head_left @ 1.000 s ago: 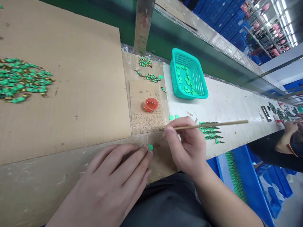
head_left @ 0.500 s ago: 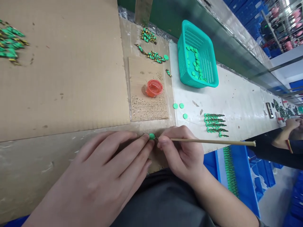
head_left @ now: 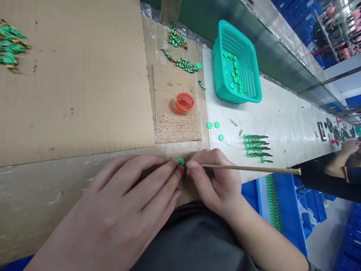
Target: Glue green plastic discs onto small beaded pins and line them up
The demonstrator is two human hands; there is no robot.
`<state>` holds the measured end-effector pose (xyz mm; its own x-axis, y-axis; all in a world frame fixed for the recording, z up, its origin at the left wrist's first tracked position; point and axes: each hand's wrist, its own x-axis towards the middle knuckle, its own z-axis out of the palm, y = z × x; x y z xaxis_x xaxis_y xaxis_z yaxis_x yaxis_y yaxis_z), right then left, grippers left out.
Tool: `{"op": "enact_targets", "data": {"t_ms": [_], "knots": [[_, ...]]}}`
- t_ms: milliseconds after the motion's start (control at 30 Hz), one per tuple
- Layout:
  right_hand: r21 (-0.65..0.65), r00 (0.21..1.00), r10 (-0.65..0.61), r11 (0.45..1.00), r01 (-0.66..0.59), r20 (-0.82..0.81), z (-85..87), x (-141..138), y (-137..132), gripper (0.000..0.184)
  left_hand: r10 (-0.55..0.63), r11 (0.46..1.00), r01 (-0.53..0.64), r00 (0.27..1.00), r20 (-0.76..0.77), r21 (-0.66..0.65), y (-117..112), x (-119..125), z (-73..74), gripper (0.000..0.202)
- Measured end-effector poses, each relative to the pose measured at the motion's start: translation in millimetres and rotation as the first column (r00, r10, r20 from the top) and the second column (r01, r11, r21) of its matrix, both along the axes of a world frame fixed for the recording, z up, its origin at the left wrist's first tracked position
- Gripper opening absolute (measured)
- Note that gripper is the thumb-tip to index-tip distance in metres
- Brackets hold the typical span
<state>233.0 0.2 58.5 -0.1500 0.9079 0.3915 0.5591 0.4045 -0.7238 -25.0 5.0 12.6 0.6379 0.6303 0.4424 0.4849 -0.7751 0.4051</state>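
Between the fingertips of my left hand (head_left: 132, 203) is a small round green disc (head_left: 181, 161), pinched near the bench's front edge. My right hand (head_left: 216, 180) is closed around a thin wooden stick (head_left: 254, 168). The stick's long end points out to the right, and its short end comes close to the disc; whether it touches cannot be made out. Just beyond the hands, a small red cup (head_left: 184, 104) of liquid stands on a speckled cardboard piece (head_left: 177, 130). Loose green discs (head_left: 217, 124) lie to the right of that cardboard.
A teal basket (head_left: 218, 82) holding several green discs stands at the back. Rows of green-and-dark pieces (head_left: 258, 143) lie at right. Piles of green, yellow and black pieces (head_left: 184, 64) sit behind the cup. Blue bins (head_left: 290, 210) stand below. Another person's arm (head_left: 340, 162) is at far right.
Both hands stay almost in place, with the disc still pinched. The stick's far end has shifted slightly to the left. The whole view has moved a little.
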Motion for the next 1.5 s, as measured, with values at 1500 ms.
{"op": "enact_targets", "data": {"t_ms": [1500], "knots": [[-0.009, 0.999, -0.032, 0.999, 0.032, 0.003, 5.0, 15.4, -23.2, 0.019, -0.042, 0.993, 0.037, 0.998, 0.042, 0.108, 21.8, 9.9, 22.7, 0.031]]}}
